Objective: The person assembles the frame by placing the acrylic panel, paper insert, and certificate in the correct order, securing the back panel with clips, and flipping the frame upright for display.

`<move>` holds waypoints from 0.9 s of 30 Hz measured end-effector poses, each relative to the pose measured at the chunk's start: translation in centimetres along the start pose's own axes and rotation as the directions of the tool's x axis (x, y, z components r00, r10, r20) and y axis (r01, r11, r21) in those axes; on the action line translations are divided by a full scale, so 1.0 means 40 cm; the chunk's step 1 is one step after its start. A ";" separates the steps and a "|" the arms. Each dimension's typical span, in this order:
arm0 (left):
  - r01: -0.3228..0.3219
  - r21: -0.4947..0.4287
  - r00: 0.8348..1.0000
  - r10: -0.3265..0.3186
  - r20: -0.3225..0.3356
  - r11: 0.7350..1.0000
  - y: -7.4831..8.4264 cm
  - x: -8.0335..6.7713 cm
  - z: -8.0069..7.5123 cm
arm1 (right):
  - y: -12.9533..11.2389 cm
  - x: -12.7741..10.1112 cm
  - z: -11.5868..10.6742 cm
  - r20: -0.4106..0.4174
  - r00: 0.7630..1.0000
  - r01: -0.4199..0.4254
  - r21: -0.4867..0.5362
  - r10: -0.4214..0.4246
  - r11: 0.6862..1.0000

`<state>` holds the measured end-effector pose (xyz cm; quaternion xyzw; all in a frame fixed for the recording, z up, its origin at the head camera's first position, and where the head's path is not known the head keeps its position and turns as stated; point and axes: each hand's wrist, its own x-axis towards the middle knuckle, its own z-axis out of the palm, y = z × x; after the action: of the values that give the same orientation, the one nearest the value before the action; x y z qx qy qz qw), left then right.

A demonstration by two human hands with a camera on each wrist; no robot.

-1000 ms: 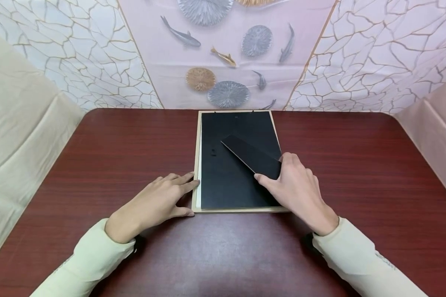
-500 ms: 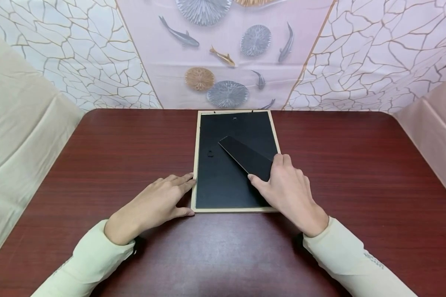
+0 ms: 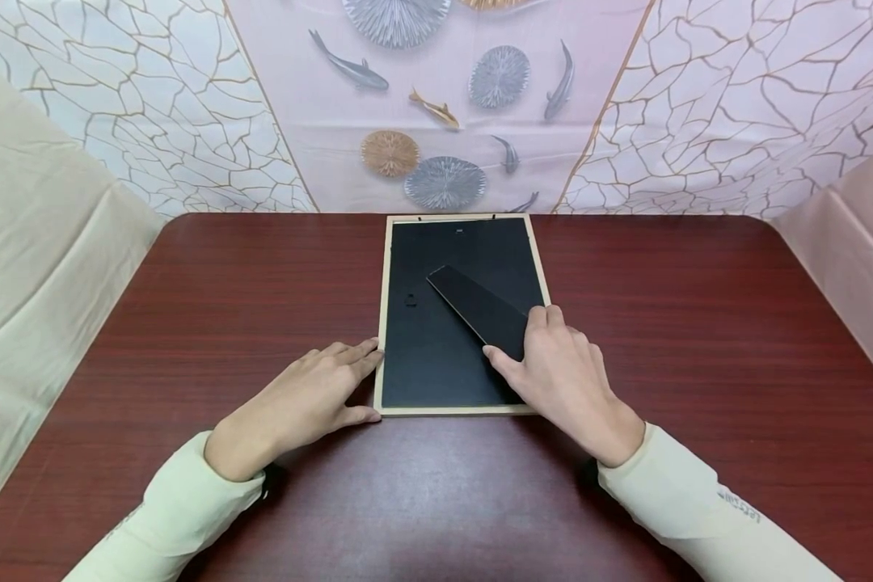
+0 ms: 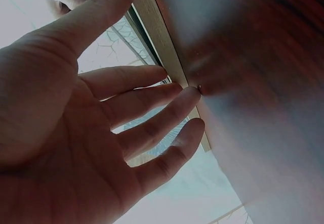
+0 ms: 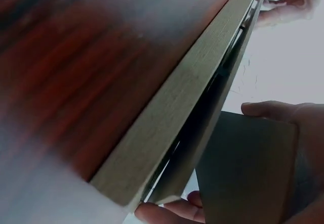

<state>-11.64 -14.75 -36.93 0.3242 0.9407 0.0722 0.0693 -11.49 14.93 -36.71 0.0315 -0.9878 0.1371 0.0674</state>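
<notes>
Seen from above: a picture frame (image 3: 460, 315) lying face down at the middle of a dark red wooden bench (image 3: 189, 323), black backing upward, thin pale wooden border all round; far edge close to the bench's back edge, near edge just ahead of both wrists.

Left hand (image 3: 298, 404) resting flat on the bench beside the frame's left edge; fingers (image 3: 356, 356) straight and slightly spread, tips touching the pale border near its lower left corner, thumb against the near corner; nothing gripped.

Right hand (image 3: 563, 380) lying over the frame's lower right part; fingers (image 3: 502, 360) curled round the near end of the black stand flap (image 3: 476, 307), thumb on one side, other fingers on the other; flap angled diagonally across the backing toward the upper left.

From the right wrist: flap raised clear of the backing, frame edge close beside it.

Behind the bench: a pale backdrop (image 3: 444, 105) printed with fish and round leaves; cream cloth (image 3: 36, 242) at the left.
</notes>
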 end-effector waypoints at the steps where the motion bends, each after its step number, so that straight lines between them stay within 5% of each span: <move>1: 0.000 0.000 1.000 0.000 0.001 1.000 0.000 0.000 0.000 | -0.001 0.000 -0.001 0.003 1.000 0.001 -0.006 -0.001 1.000; 27: -0.018 0.018 1.000 0.018 -0.003 1.000 -0.002 0.000 0.003 | 0.000 0.025 -0.007 0.094 0.994 -0.047 -0.010 0.048 0.999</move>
<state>-11.67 -14.81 -37.04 0.3333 0.9384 0.0648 0.0644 -12.44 14.99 -36.30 0.0141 -0.9908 0.1332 0.0175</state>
